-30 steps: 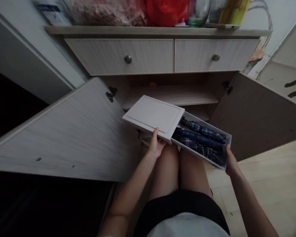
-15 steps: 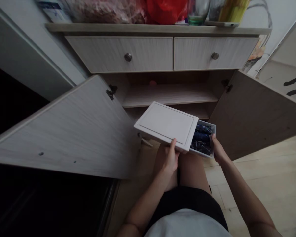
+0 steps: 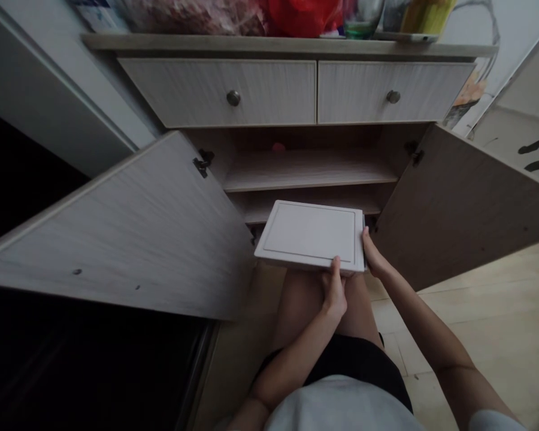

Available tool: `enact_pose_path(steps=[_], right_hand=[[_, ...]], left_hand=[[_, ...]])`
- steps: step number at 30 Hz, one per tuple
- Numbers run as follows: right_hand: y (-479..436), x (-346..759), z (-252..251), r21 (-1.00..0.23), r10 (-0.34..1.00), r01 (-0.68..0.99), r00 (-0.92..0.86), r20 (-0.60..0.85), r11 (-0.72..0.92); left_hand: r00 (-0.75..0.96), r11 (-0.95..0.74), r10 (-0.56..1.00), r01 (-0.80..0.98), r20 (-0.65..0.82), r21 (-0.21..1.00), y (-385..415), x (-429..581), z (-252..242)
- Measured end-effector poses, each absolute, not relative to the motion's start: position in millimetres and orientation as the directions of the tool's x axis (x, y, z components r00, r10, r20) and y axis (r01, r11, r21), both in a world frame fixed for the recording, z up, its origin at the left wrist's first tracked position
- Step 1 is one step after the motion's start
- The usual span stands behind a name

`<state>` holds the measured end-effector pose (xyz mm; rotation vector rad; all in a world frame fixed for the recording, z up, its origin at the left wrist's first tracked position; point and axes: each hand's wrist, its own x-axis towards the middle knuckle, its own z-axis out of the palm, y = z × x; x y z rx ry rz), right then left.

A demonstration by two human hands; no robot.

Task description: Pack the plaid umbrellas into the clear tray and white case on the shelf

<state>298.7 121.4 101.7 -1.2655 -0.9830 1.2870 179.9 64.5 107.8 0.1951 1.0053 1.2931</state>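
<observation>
A white storage box [image 3: 312, 233] with a flat, grooved top is held above my thighs, in front of the open cabinet. My left hand [image 3: 335, 294] grips its near edge, thumb on top and fingers underneath. At the right end, my right hand [image 3: 374, 254] holds the box's pull-out drawer [image 3: 364, 220], its thumb along the edge and its fingers mostly hidden. Only a thin strip of that drawer shows, so the contents are out of sight.
Two cabinet doors stand open, one on the left [image 3: 130, 233] and one on the right [image 3: 467, 206]. Behind the box are inner shelves [image 3: 309, 167]. Above sit two shut drawers [image 3: 269, 90], and bags, a glass and other items line the cabinet top [image 3: 287, 43].
The drawer with dark blue patterned rolled items has slid left into the box, pushed by my right hand. The box has turned straighter, and my left hand has shifted right.
</observation>
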Motion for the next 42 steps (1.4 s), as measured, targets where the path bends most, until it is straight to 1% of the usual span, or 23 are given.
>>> enact_pose_path(steps=[3,5,7,9,11,12,14,15,16,17,18,19,20,21,22,24,26,28,30,32,36,39,42], right_hand=[[119.1,292.4,110.5,-0.958,0.971,-0.183,0.052,-0.234,-0.221],[118.5,293.4,112.3,-0.948,0.965,-0.195,0.025,-0.262,-0.252],[120.4,298.2,112.1,-0.948,0.962,-0.177,0.025,-0.273,-0.264],[124.8,305.1,111.7,-0.954,0.961,-0.142,0.046,-0.274,-0.265],[130.1,312.0,111.9,-0.944,0.948,-0.116,0.040,-0.315,-0.309],[132.7,315.2,112.0,-0.930,0.934,-0.111,0.028,-0.355,-0.350],[136.8,320.5,111.8,-0.900,0.905,-0.116,0.005,-0.424,-0.421],[138.5,322.6,111.3,-0.892,0.899,-0.122,0.000,-0.439,-0.435],[139.9,324.3,110.3,-0.891,0.898,-0.127,-0.002,-0.439,-0.436],[141.3,325.6,109.1,-0.894,0.902,-0.132,-0.004,-0.431,-0.427],[142.5,326.4,107.7,-0.900,0.909,-0.135,-0.009,-0.418,-0.415],[143.7,326.9,106.0,-0.905,0.914,-0.136,-0.015,-0.406,-0.404],[144.5,327.1,104.4,-0.907,0.916,-0.135,-0.024,-0.400,-0.399],[144.8,326.9,102.9,-0.908,0.917,-0.132,-0.030,-0.398,-0.398],[144.2,326.6,101.6,-0.910,0.919,-0.129,-0.026,-0.394,-0.393],[138.3,325.3,99.7,-0.933,0.939,-0.118,0.017,-0.345,-0.340],[124.7,322.5,98.4,-0.972,0.970,-0.095,0.096,-0.225,-0.216],[104.1,316.7,96.4,-0.994,0.981,-0.052,0.168,-0.101,-0.093],[81.8,307.4,93.1,-1.000,0.974,0.002,0.226,-0.030,-0.031],[64.6,296.8,88.7,-0.999,0.955,0.052,0.297,0.004,-0.012],[62.5,286.4,84.1,-0.998,0.902,0.068,0.429,0.036,0.007],[88.0,292.1,93.2,-0.996,0.889,0.067,0.450,0.085,0.061],[131.9,300.4,114.0,-0.984,0.890,0.093,0.418,0.179,0.155]], left_hand=[[-0.054,0.302,0.887,-0.684,-0.458,0.665,63.2,184.8,103.9],[-0.037,0.309,0.896,-0.663,-0.443,0.682,62.4,185.8,101.7],[0.048,0.395,0.882,-0.618,-0.468,0.680,59.8,182.2,98.9],[0.187,0.536,0.831,-0.516,-0.523,0.668,54.1,170.4,95.0],[0.323,0.631,0.775,-0.364,-0.542,0.685,46.1,148.0,90.9],[0.382,0.637,0.761,-0.282,-0.525,0.718,42.1,132.8,89.4],[0.434,0.537,0.791,-0.153,-0.432,0.830,37.3,97.1,89.0],[0.391,0.439,0.844,-0.112,-0.367,0.891,37.8,78.1,90.2],[0.268,0.311,0.922,-0.090,-0.278,0.946,40.7,59.5,92.0],[0.089,0.164,0.983,-0.064,-0.158,0.984,46.2,42.4,94.1],[-0.103,0.017,0.994,-0.022,-0.019,1.000,54.1,27.3,96.0],[-0.260,-0.107,0.959,0.033,0.111,0.994,63.9,15.0,97.3],[-0.342,-0.185,0.918,0.082,0.202,0.979,74.9,5.6,97.4],[-0.364,-0.220,0.899,0.106,0.243,0.970,86.2,-0.7,96.1],[-0.340,-0.213,0.911,0.099,0.235,0.972,96.8,-4.2,93.5],[-0.241,-0.112,0.964,0.021,0.114,0.994,112.9,-4.4,85.1],[-0.187,-0.002,0.982,-0.083,-0.013,0.997,120.2,0.6,75.5],[-0.196,0.037,0.978,-0.165,-0.070,0.986,119.9,7.0,68.2],[-0.225,0.017,0.972,-0.219,-0.067,0.976,115.4,12.9,64.8],[-0.253,-0.024,0.967,-0.248,-0.041,0.969,110.1,17.7,65.1],[-0.254,-0.060,0.967,-0.256,-0.007,0.965,107.9,21.4,73.2],[-0.208,-0.083,0.977,-0.211,0.039,0.974,125.2,18.3,86.1],[-0.157,-0.147,0.980,-0.163,0.121,0.976,164.3,15.9,105.5]])
